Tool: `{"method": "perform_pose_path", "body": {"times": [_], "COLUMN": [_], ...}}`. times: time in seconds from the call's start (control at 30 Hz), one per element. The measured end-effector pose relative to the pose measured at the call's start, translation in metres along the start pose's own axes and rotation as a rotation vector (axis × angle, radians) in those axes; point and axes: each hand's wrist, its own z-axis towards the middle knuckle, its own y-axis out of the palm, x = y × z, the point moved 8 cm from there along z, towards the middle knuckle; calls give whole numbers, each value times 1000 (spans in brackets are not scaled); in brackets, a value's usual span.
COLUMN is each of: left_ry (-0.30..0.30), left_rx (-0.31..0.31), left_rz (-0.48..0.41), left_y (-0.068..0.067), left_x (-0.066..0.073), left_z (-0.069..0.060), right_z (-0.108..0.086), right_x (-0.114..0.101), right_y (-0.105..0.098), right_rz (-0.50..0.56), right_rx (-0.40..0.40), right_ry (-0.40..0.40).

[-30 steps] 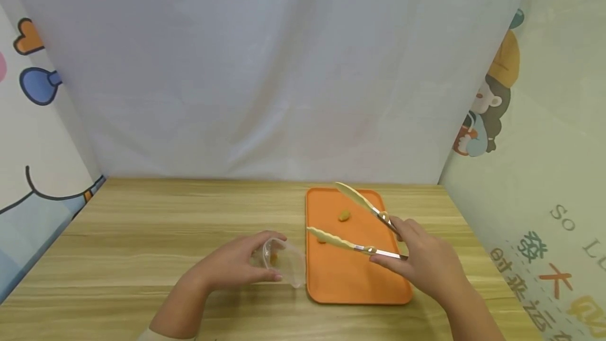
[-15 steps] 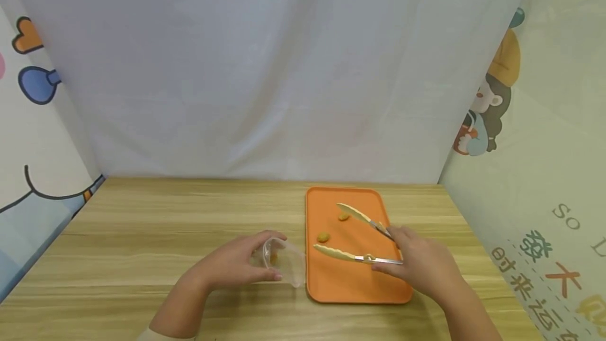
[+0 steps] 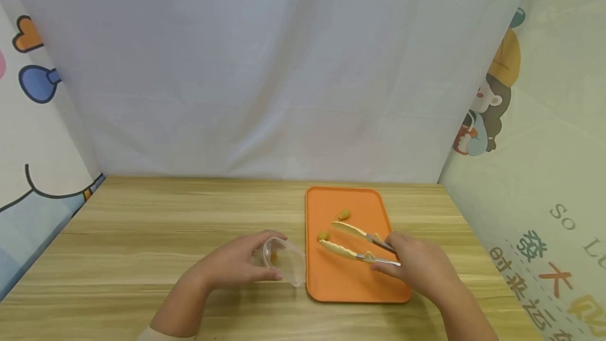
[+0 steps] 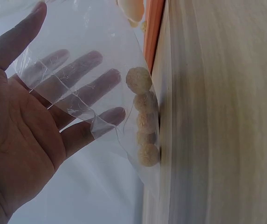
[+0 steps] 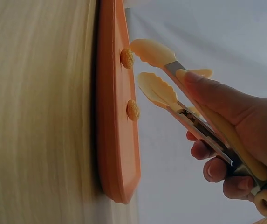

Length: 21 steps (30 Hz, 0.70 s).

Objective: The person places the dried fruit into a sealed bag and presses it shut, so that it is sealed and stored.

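Note:
My left hand [image 3: 236,261] [image 4: 26,126] holds a clear plastic bag [image 3: 291,266] [image 4: 100,28] with its mouth towards the tray. Several round tan balls [image 4: 145,120] lie in a row inside the bag. The right hand [image 3: 421,262] [image 5: 238,116] grips tongs [image 3: 337,249] [image 5: 153,52] with pale yellow tips, spread apart with nothing between them. They hover over an orange tray [image 3: 355,288] [image 5: 112,154]. On it are two small yellow-brown balls, the nearer [image 3: 323,236] close beside the lower tong tip, the farther [image 3: 343,214] behind the upper one.
The tray lies on a wood-grain table [image 3: 189,214], just right of the bag. A pale cloth [image 3: 260,67] hangs behind the table, and printed panels [image 3: 544,146] stand at both sides.
The tongs have come lower and nearer over the tray, and their tips have drawn closer together. The ball that one tip partly covered shows more fully. My left hand and the bag have stayed put.

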Motion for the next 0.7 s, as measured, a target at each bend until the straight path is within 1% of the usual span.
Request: {"method": "perform_pose_path", "body": {"times": [0.27,0.53,0.7], "left_ry": [4,26,15], "left_rx": [-1,32,27], "left_rz": [6,38,43], "left_y": [0,-2,-3], "left_x": [0,1,1], "left_z": [-1,-1,-1], "right_z": [1,2,2], "right_x": [-3,-5,-6], "right_y": [2,4,5], "right_rz": [-19,-29,-36], "right_rx": [-1,18,28], "right_ry": [-17,-28,-31]}}
